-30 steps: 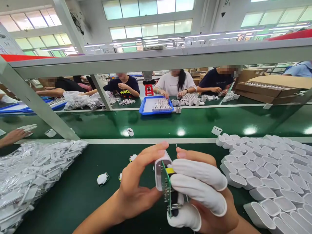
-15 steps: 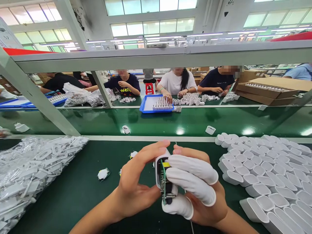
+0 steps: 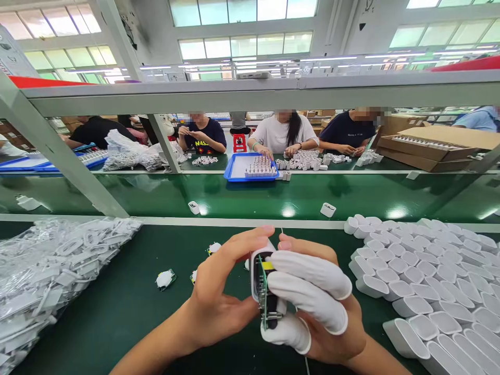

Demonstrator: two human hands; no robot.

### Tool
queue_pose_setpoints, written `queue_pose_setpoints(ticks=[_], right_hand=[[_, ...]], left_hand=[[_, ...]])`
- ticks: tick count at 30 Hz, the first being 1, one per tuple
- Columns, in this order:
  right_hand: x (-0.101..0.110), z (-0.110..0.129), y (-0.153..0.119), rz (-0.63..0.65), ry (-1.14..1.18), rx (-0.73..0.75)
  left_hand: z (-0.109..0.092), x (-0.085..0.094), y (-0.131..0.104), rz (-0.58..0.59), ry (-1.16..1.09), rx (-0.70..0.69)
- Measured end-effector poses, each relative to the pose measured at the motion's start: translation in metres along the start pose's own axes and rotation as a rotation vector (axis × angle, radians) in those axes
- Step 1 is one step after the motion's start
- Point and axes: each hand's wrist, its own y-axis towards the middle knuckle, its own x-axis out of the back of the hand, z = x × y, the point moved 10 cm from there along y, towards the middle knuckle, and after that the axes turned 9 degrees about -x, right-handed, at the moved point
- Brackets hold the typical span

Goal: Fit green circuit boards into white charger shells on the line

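Note:
My left hand (image 3: 219, 291) is closed round a white plastic housing (image 3: 254, 276), its open end facing right. My right hand (image 3: 320, 297), with white cloth covers on some fingers, grips a green circuit board (image 3: 264, 297) carrying black parts and a yellow-taped component. The board stands at the mouth of the housing; how much of it sits inside is hidden by the fingers. A thin white cord hangs below my right hand. Left of my hands, a small circuit board with a white top (image 3: 166, 279) lies on the green table, and another (image 3: 213, 248) lies behind.
A clear bag of white plastic parts (image 3: 58, 281) lies on the left. Rows of white housings (image 3: 425, 271) stand on the right. Beyond the table runs a green belt (image 3: 242, 200) with a few white pieces. Several people work across it, near a blue tray (image 3: 230, 174).
The white pieces on the belt have shifted left. My hands keep almost the same hold on the housing and circuit board. Across the belt, a person at left has brought both hands together.

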Motion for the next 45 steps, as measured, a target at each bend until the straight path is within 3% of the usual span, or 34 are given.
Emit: queue_pose_setpoints(ticks=[8,11,14,17,19,21,26,31,37,41,45], right_hand=[[-0.006,-0.005,-0.002,0.021,0.019,-0.032],[-0.012,-0.013,-0.003,0.028,0.055,-0.084],[-0.022,-0.041,-0.005,0.081,0.254,-0.357],[-0.046,-0.067,-0.016,0.227,0.63,-0.742],[-0.057,-0.073,-0.02,0.288,0.772,-0.875],[-0.059,-0.078,-0.02,0.268,0.787,-0.915],[-0.062,-0.089,-0.025,0.229,0.667,-0.913],[-0.037,-0.074,-0.013,0.098,0.36,-0.659],[-0.02,-0.062,-0.002,0.088,0.07,-0.541],[-0.019,-0.056,0.0,0.075,-0.1,-0.428],[-0.022,-0.058,0.0,0.084,-0.154,-0.406]], left_hand=[[-0.008,-0.002,-0.001,0.023,0.024,-0.042],[-0.001,0.002,-0.002,-0.015,0.066,-0.038],[0.009,0.005,0.0,-0.059,0.153,-0.043],[0.002,0.007,0.003,-0.1,0.289,-0.21],[-0.006,0.004,0.003,-0.107,0.378,-0.341],[-0.009,0.001,0.001,-0.105,0.451,-0.401],[0.0,0.003,-0.003,-0.131,0.55,-0.349],[0.004,0.011,-0.004,-0.193,0.577,-0.271],[-0.003,-0.002,0.001,-0.037,0.616,-0.273],[-0.005,-0.008,-0.002,-0.018,0.645,-0.268],[-0.004,-0.013,-0.007,-0.008,0.664,-0.255]])
